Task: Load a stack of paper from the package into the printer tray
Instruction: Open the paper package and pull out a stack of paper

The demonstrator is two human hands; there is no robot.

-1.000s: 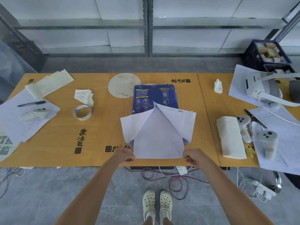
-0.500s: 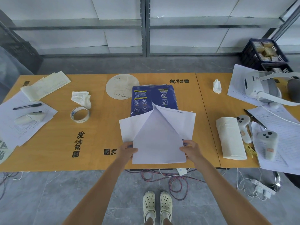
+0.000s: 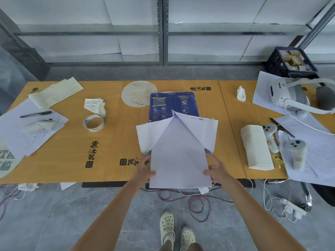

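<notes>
So I've got the paper stack pinched from both sides, dead center of the frame. My left hand clamps its left edge, thumb on top. My right hand grips the right edge, thumb over the sheet and fingers partly curled, some lifted off.

The stack is mostly out of the blue package, which sits just above it toward the middle of the table with its white flaps folded open. The near end of the paper already hangs past the table edge toward me.

Progress-wise: wrapper's open, paper nearly free. Still left, I'd say: pull it clear and actually load a tray. No printer anywhere in view.
</notes>
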